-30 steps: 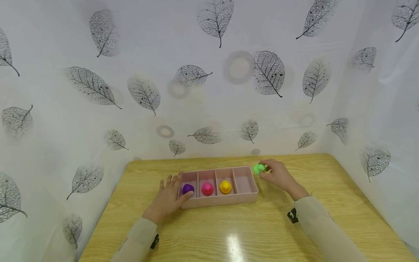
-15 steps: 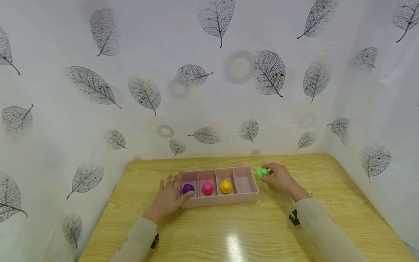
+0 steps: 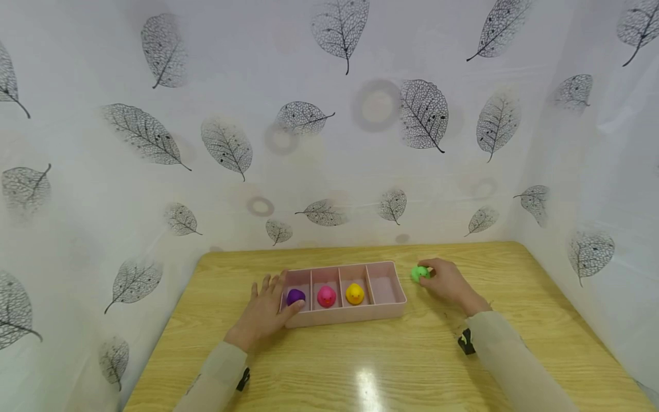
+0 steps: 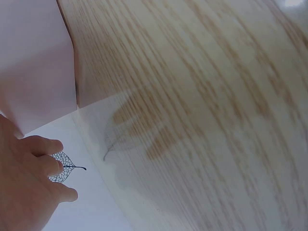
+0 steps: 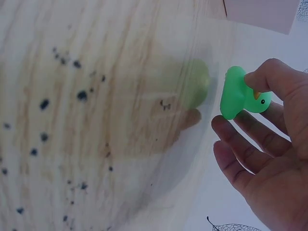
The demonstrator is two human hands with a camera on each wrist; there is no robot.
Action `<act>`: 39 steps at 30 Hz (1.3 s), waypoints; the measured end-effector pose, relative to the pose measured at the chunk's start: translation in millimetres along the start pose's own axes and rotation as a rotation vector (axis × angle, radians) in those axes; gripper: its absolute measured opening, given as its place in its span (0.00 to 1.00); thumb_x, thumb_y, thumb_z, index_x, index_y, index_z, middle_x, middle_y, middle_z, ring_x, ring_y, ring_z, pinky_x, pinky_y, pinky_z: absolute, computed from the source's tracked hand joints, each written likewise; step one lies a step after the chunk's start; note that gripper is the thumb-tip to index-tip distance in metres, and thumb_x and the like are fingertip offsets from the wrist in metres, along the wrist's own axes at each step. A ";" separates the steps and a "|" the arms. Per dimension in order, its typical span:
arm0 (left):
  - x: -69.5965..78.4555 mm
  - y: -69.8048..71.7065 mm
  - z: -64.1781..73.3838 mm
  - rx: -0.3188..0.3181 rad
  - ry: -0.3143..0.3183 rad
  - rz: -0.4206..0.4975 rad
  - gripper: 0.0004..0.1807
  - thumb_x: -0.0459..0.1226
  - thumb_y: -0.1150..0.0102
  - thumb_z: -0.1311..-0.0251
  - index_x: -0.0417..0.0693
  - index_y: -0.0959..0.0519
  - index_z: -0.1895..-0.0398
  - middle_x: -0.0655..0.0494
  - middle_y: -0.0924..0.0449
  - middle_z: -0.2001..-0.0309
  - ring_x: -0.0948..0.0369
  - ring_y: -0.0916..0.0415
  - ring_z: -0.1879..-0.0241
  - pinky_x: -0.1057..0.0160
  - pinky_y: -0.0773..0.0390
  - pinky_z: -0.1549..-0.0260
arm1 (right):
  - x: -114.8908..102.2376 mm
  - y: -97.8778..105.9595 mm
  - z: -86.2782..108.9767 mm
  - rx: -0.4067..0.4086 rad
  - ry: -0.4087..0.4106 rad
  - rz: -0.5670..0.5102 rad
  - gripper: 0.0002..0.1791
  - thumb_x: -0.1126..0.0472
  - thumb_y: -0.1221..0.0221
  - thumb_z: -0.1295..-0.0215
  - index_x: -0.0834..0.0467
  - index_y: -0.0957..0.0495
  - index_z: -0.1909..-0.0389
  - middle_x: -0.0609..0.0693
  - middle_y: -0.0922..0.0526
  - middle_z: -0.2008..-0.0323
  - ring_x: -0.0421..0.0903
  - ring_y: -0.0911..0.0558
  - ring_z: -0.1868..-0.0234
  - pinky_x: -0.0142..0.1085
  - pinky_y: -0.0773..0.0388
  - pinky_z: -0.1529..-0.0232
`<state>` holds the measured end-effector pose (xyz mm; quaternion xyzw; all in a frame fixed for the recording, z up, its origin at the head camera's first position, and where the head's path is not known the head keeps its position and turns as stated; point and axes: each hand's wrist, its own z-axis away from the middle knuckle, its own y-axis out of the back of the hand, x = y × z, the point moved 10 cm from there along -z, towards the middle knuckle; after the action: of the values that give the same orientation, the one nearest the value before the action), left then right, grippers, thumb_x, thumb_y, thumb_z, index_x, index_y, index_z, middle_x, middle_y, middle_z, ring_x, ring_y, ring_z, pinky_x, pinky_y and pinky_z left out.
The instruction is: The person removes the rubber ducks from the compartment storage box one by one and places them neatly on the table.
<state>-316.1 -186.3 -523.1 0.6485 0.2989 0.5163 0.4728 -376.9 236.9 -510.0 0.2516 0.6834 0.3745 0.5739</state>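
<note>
Green duck: pinched in right hand, right of pink tray, apparently just above surface. Tray contents, left to right, one per compartment: purple toy, rose duck, yellow duck. Left hand, fingers spread, rests on tray's left end.

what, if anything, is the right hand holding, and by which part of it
A green toy duck: the right hand pinches it where head meets body. Contact on the side away from the right wrist camera is hidden.
</note>
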 end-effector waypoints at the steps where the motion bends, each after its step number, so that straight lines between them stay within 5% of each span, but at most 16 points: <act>1: 0.1 -0.1 0.0 0.001 -0.001 0.000 0.54 0.66 0.52 0.27 0.49 0.63 0.12 0.32 0.47 0.18 0.32 0.59 0.17 0.25 0.62 0.22 | 1.8 -0.5 -0.1 -0.004 -0.006 -0.002 0.26 0.62 0.34 0.32 0.69 0.21 0.36 0.69 0.18 0.41 0.57 0.15 0.51 0.52 0.14 0.50; 27: 2.1 -1.0 2.5 -0.005 0.001 -0.007 0.54 0.65 0.51 0.26 0.48 0.61 0.12 0.35 0.48 0.17 0.32 0.58 0.17 0.25 0.62 0.22 | 14.5 -3.3 -1.7 -0.002 0.013 0.000 0.25 0.65 0.34 0.33 0.70 0.21 0.37 0.69 0.17 0.43 0.55 0.15 0.54 0.46 0.15 0.55; 39: 2.5 2.2 0.3 0.005 -0.009 0.006 0.53 0.64 0.52 0.25 0.46 0.61 0.13 0.36 0.50 0.17 0.32 0.59 0.17 0.23 0.62 0.23 | -8.6 14.3 -0.9 0.011 0.022 0.036 0.30 0.60 0.35 0.28 0.63 0.26 0.29 0.71 0.27 0.29 0.74 0.24 0.34 0.68 0.23 0.37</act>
<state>-315.3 -185.1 -520.1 0.6530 0.2959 0.5141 0.4709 -377.1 238.5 -493.4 0.2632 0.6870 0.3837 0.5581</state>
